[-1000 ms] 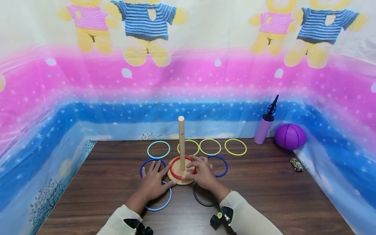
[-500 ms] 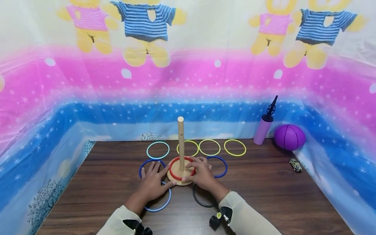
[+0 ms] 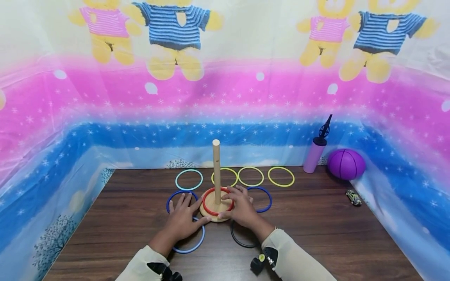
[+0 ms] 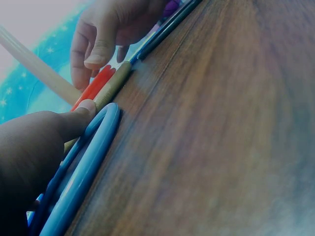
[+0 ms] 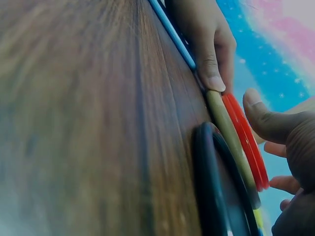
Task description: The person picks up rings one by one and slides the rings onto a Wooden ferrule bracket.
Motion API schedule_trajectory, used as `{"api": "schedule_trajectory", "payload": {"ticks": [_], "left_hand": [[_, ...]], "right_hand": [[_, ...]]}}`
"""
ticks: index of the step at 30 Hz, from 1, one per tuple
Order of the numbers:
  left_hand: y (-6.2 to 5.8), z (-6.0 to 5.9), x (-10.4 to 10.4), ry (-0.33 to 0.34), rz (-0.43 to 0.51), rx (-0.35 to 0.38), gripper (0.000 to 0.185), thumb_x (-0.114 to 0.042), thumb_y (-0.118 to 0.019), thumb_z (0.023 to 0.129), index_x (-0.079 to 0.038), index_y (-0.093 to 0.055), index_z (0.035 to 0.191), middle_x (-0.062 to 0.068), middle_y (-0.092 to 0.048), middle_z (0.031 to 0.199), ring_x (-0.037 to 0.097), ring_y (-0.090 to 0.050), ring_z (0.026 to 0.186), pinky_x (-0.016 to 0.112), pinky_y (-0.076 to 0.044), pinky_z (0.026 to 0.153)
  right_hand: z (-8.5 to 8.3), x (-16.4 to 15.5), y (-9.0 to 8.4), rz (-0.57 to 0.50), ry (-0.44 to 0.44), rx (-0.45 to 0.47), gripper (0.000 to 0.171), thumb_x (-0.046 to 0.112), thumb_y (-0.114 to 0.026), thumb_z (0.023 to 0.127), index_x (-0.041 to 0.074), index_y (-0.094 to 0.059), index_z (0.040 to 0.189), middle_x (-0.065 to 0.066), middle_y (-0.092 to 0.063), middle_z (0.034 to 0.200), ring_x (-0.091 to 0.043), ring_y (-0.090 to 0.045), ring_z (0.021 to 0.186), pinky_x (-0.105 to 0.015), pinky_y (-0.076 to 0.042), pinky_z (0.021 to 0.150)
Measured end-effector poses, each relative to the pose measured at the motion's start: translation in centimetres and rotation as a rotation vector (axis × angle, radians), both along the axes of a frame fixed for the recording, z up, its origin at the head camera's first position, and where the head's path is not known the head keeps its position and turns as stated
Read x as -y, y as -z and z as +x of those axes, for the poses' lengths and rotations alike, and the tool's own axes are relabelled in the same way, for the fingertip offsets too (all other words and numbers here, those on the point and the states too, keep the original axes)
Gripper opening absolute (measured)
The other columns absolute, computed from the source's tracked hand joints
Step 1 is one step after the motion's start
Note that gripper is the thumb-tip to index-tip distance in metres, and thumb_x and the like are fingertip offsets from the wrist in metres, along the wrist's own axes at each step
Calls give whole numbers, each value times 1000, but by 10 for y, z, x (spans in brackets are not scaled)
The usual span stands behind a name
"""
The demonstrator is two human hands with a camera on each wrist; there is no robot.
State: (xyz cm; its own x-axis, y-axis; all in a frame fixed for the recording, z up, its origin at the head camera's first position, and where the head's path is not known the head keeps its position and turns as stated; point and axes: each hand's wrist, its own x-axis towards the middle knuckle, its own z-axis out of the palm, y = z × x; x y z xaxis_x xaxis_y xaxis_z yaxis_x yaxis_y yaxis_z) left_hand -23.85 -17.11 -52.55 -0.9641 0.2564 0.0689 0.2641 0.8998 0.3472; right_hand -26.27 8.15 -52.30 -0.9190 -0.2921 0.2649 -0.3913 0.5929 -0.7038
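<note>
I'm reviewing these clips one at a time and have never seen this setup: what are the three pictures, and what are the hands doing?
No machine here: a person wears one camera on the head and one on each wrist. The wide picture is the head view, looking down at a brown wooden table. The two close, tilted pictures come from the wrists.

On the table stands a wooden peg on a round base, with a red ring already lying around it. Other rings lie flat nearby: a light blue ring under the left hand, a black ring by the right hand, and more blue, teal and yellow ones behind.

The left thumb touches the base's edge; the right hand's fingers rest at the red ring. Neither hand has a closed grip on anything. At the far right stand a purple ball, a pink pump and a toy car.
</note>
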Motion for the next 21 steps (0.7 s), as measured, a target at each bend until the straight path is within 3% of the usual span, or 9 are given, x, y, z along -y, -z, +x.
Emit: {"api": "schedule_trajectory", "payload": {"ticks": [5, 11, 18, 21], "left_hand": [[-1, 0, 1, 0, 1, 9, 82, -72, -66, 99, -24, -53, 164, 28, -35, 175, 55, -25, 165, 90, -14, 122], [0, 0, 0, -5, 2, 14, 83, -73, -66, 99, -25, -53, 165, 27, -34, 176, 54, -23, 166, 89, -13, 122], [1, -1, 0, -2, 12, 8, 82, -72, -66, 99, -24, -53, 164, 27, -34, 176, 54, -22, 166, 89, -13, 122], [2, 0, 0, -4, 13, 9, 82, -72, -67, 99, -24, -53, 164, 26, -34, 176, 54, -22, 166, 89, -13, 122]], "right_hand": [[-1, -5, -2, -19, -7, -38, 55, 25, -104, 74, 8, -81, 121, -24, -53, 164, -54, -31, 157, -85, -19, 113], [-1, -22, -6, -83, 19, -10, 55, 22, -102, 76, 6, -81, 124, -24, -53, 165, -54, -28, 159, -84, -13, 117], [-5, -48, -4, -58, 87, -72, 55, 21, -103, 75, 5, -80, 123, -23, -60, 158, -56, -34, 154, -85, -21, 114], [-7, -60, 0, -78, 93, -74, 55, 19, -101, 76, 4, -79, 125, -24, -61, 157, -58, -32, 155, -85, -19, 114]]}}
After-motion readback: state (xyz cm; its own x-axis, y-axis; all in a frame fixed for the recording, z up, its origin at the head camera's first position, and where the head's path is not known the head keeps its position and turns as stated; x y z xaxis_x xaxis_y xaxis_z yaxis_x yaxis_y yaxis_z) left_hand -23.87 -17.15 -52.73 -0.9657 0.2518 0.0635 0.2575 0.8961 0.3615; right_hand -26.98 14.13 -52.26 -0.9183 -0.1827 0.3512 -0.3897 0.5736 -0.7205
